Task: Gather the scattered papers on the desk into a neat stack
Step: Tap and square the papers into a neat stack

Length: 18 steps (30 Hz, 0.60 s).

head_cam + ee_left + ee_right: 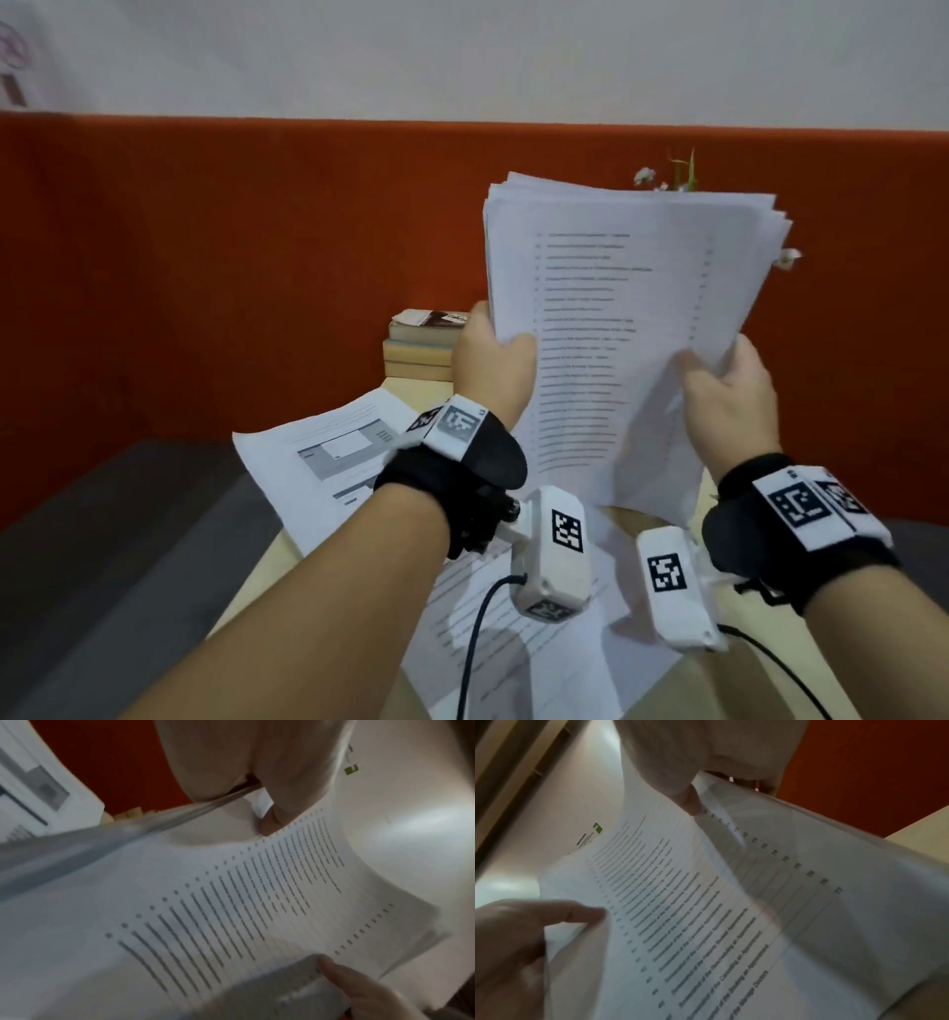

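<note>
A bundle of printed papers (621,318) stands upright above the desk, its top edges uneven and its lower edge near the desk. My left hand (493,360) grips the bundle's left edge, thumb on the front sheet. My right hand (724,390) grips its right edge, thumb on the front. In the left wrist view the front sheet (231,902) shows lines of text under my thumb (272,821). The right wrist view shows the same papers (731,902) pinched under my right thumb (687,799). One loose sheet (328,457) lies on the desk at the left, and another loose sheet (539,652) lies under my wrists.
A pile of books (421,344) sits at the back of the light wooden desk (257,575), against an orange partition (205,257). A small plant with white flowers (667,174) stands behind the held papers. Grey floor (102,539) lies to the left of the desk.
</note>
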Motion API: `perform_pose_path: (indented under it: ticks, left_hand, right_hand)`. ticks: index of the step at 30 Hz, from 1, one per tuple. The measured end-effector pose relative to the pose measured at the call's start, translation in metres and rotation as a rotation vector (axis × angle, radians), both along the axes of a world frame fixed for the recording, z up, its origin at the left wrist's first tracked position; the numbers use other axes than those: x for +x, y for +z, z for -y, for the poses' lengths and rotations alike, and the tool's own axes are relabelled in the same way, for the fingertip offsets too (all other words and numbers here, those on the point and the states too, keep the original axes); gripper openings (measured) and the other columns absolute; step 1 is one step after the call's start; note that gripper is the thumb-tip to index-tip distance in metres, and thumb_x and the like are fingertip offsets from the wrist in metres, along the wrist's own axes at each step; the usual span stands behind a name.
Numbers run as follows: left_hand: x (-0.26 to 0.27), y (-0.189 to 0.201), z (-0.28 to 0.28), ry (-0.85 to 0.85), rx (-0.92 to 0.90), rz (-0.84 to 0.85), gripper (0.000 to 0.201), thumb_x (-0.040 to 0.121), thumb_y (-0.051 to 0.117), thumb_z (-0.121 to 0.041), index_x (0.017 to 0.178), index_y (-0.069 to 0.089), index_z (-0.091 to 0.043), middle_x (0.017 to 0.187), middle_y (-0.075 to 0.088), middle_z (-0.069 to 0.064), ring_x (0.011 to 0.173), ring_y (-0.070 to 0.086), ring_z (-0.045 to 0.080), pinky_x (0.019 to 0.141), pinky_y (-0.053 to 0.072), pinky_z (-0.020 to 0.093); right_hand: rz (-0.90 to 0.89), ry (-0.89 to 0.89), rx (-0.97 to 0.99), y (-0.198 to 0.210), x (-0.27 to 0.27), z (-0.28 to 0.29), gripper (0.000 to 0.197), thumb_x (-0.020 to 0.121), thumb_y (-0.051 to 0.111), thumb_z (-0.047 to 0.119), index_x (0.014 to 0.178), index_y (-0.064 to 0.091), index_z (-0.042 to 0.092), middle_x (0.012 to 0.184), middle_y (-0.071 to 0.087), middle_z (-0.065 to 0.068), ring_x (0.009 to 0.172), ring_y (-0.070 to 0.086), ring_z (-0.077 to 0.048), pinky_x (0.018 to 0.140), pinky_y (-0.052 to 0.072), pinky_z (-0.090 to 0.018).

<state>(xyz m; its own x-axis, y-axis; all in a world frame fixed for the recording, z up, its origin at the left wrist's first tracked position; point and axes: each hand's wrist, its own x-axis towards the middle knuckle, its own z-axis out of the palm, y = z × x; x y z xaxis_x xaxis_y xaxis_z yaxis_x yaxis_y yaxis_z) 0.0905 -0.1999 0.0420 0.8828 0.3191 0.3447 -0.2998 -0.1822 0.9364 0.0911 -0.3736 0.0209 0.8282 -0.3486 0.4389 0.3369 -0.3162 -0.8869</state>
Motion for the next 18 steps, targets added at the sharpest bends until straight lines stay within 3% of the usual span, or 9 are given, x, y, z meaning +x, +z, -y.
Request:
perform_pose_path:
  ticks: [2, 4, 7, 9, 11, 13, 14, 16, 18]
  left_hand:
    - [-0.012, 0.001, -0.013, 0.081, 0.139, 0.04, 0.018, 0.086, 0.056, -0.009, 0.102, 0.054, -0.016, 0.102, 0.061, 0.002, 0.093, 0.059, 0.021, 0.075, 0.048, 0.028]
    - [-0.022, -0.008, -0.042, 0.295, 0.277, -0.025, 0.032, 0.086, 0.059, -0.021, 0.116, 0.056, -0.011, 0.114, 0.058, 0.004, 0.103, 0.056, 0.022, 0.078, 0.046, 0.028]
    - [-0.04, -0.039, -0.103, 0.594, 0.434, -0.547, 0.059, 0.083, 0.06, -0.033, 0.132, 0.043, -0.007, 0.141, 0.041, 0.018, 0.13, 0.038, 0.037, 0.103, 0.035, 0.042]
    - [-0.059, -0.061, -0.129, 0.569, 0.462, -0.888, 0.074, 0.082, 0.062, -0.039, 0.141, 0.032, -0.004, 0.147, 0.033, 0.02, 0.136, 0.034, 0.037, 0.107, 0.033, 0.042]
    - [-0.065, -0.08, -0.141, 0.388, 0.385, -0.949, 0.065, 0.089, 0.062, -0.032, 0.14, 0.039, 0.0, 0.145, 0.043, 0.021, 0.132, 0.045, 0.036, 0.087, 0.048, 0.032]
    - [-0.066, -0.092, -0.144, 0.25, 0.437, -0.978, 0.051, 0.095, 0.057, -0.022, 0.137, 0.047, 0.004, 0.141, 0.051, 0.021, 0.129, 0.052, 0.034, 0.063, 0.046, 0.023]
    - [-0.066, -0.095, -0.145, 0.238, 0.488, -0.993, 0.049, 0.093, 0.06, -0.021, 0.135, 0.05, 0.003, 0.14, 0.053, 0.02, 0.128, 0.053, 0.033, 0.067, 0.048, 0.023]
    - [-0.064, -0.099, -0.147, 0.316, 0.589, -0.996, 0.054, 0.079, 0.07, -0.024, 0.129, 0.058, -0.007, 0.135, 0.056, 0.016, 0.125, 0.054, 0.035, 0.095, 0.049, 0.032]
    - [-0.064, -0.093, -0.145, 0.441, 0.629, -0.932, 0.045, 0.074, 0.065, -0.016, 0.118, 0.063, -0.007, 0.127, 0.06, 0.016, 0.12, 0.055, 0.038, 0.1, 0.047, 0.044]
  right_hand:
    - [-0.003, -0.033, -0.017, 0.0, -0.001, 0.005, 0.027, 0.097, 0.049, 0.015, 0.122, 0.058, 0.016, 0.111, 0.06, 0.002, 0.101, 0.055, -0.019, 0.084, 0.041, -0.03]
    - [0.007, -0.073, -0.023, 0.0, -0.004, 0.009, 0.027, 0.096, 0.049, 0.014, 0.121, 0.058, 0.016, 0.11, 0.059, 0.002, 0.101, 0.054, -0.019, 0.088, 0.042, -0.032]
    - [0.012, -0.118, -0.036, 0.002, -0.009, 0.016, 0.032, 0.093, 0.048, 0.008, 0.122, 0.058, 0.015, 0.112, 0.059, 0.003, 0.101, 0.052, -0.016, 0.089, 0.041, -0.03]
    - [0.014, -0.131, -0.038, 0.003, -0.011, 0.017, 0.031, 0.094, 0.049, 0.01, 0.123, 0.058, 0.013, 0.113, 0.059, 0.003, 0.101, 0.052, -0.015, 0.087, 0.039, -0.027]
    - [0.019, -0.139, -0.034, 0.005, -0.015, 0.015, 0.029, 0.095, 0.049, 0.011, 0.122, 0.058, 0.011, 0.118, 0.062, -0.001, 0.103, 0.055, -0.018, 0.085, 0.039, -0.026]
    - [0.016, -0.143, -0.023, 0.006, -0.019, 0.012, 0.029, 0.095, 0.048, 0.011, 0.122, 0.058, 0.01, 0.124, 0.063, -0.006, 0.106, 0.057, -0.021, 0.083, 0.038, -0.025]
    - [0.013, -0.147, -0.021, 0.007, -0.02, 0.011, 0.029, 0.095, 0.048, 0.011, 0.122, 0.058, 0.009, 0.125, 0.063, -0.008, 0.106, 0.058, -0.022, 0.082, 0.037, -0.024]
    - [0.016, -0.156, -0.02, 0.009, -0.025, 0.009, 0.029, 0.095, 0.048, 0.012, 0.122, 0.058, 0.009, 0.126, 0.063, -0.008, 0.104, 0.057, -0.021, 0.082, 0.037, -0.023]
    - [0.025, -0.17, -0.023, 0.012, -0.029, 0.009, 0.029, 0.095, 0.047, 0.011, 0.123, 0.057, 0.01, 0.124, 0.062, -0.005, 0.101, 0.054, -0.016, 0.084, 0.038, -0.024]
